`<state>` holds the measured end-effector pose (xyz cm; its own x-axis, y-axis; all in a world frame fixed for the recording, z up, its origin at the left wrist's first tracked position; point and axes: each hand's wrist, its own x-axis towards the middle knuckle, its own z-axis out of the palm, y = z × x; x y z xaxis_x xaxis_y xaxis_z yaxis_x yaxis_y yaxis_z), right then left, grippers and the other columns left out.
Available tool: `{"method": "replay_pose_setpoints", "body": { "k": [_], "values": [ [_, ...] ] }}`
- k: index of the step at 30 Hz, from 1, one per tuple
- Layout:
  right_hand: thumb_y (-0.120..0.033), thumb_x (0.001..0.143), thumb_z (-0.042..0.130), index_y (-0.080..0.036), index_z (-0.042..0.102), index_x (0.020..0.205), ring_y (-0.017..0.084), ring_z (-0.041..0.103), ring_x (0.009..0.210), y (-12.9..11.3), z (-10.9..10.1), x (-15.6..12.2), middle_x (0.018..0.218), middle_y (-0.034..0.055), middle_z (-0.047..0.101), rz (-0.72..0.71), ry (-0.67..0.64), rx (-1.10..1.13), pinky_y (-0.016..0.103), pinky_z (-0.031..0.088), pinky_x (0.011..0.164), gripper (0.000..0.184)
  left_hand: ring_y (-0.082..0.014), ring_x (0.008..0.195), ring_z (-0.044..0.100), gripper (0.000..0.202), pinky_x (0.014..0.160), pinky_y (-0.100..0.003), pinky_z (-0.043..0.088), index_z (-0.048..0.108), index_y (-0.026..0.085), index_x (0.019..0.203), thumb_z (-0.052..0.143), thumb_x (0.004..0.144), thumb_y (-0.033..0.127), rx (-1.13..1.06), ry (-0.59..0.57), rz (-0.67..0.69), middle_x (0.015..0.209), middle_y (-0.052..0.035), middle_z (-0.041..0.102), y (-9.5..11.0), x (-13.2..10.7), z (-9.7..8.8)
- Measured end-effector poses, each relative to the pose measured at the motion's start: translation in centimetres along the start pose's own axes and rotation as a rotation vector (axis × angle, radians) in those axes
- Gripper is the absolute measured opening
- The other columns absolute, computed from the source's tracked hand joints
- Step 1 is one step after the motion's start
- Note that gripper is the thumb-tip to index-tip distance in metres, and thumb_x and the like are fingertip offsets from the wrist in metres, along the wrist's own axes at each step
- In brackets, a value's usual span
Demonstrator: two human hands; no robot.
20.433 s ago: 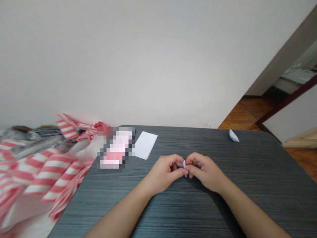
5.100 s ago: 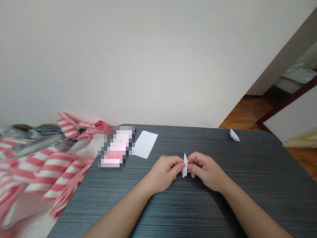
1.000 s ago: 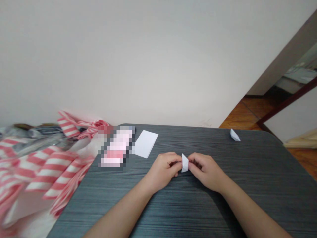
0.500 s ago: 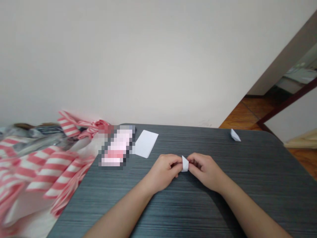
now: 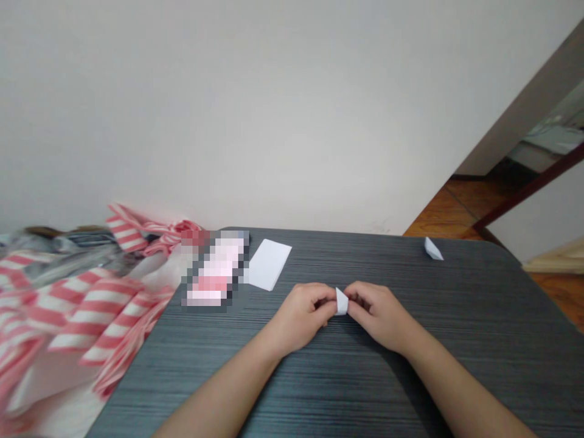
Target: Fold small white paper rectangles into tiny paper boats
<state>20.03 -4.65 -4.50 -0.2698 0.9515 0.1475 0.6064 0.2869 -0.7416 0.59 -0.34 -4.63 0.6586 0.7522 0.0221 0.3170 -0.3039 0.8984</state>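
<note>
A small folded piece of white paper [image 5: 342,302] is held just above the dark table, between my two hands. My left hand [image 5: 306,315] pinches its left edge with thumb and forefinger. From the other side, my right hand [image 5: 376,312] pinches the right edge, its other fingers curled in. The paper has a pointed top, and its ends are hidden by my fingertips. Left of my hands lies a stack of white paper sheets [image 5: 269,264]. Another small folded white paper piece [image 5: 432,249] rests near the table's far right edge.
The dark, wood-grained table [image 5: 356,389] stands against a pale wall [image 5: 292,115]. A blurred-out flat object with a pink screen [image 5: 217,271] lies at the table's left edge. Red-and-white striped cloth [image 5: 86,310] is heaped beyond that edge. Wooden floor [image 5: 440,213] shows at right.
The folded paper piece has tilted very slightly between my fingertips. Both hands keep their pinch in nearly the same place.
</note>
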Motion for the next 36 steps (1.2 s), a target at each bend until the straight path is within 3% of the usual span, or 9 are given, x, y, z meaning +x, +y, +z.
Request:
{"method": "replay_pose_setpoints", "body": {
  "k": [27, 36],
  "values": [
    [-0.013, 0.084, 0.06, -0.018, 0.064, 0.083, 0.012, 0.054, 0.061, 0.06, 0.06, 0.12, 0.068, -0.0013, 0.061, 0.002, 0.013, -0.01, 0.021, 0.04, 0.058, 0.007, -0.0103, 0.063, 0.05, 0.02, 0.06, -0.02, 0.035, 0.061, 0.015, 0.069, 0.052, 0.087, 0.014, 0.043, -0.026, 0.039, 0.063, 0.0033, 0.055, 0.34, 0.09, -0.09],
    [-0.014, 0.084, 0.061, -0.018, 0.064, 0.082, 0.012, 0.054, 0.06, 0.03, 0.14, 0.16, 0.068, -0.0014, 0.06, 0.018, 0.012, -0.007, 0.021, 0.041, 0.058, 0.006, -0.0109, 0.062, 0.051, 0.02, 0.059, -0.021, 0.035, 0.065, 0.016, 0.076, 0.049, 0.088, 0.015, 0.044, -0.033, 0.015, 0.064, 0.0027, 0.056, 0.24, 0.07, -0.24]
  ]
}}
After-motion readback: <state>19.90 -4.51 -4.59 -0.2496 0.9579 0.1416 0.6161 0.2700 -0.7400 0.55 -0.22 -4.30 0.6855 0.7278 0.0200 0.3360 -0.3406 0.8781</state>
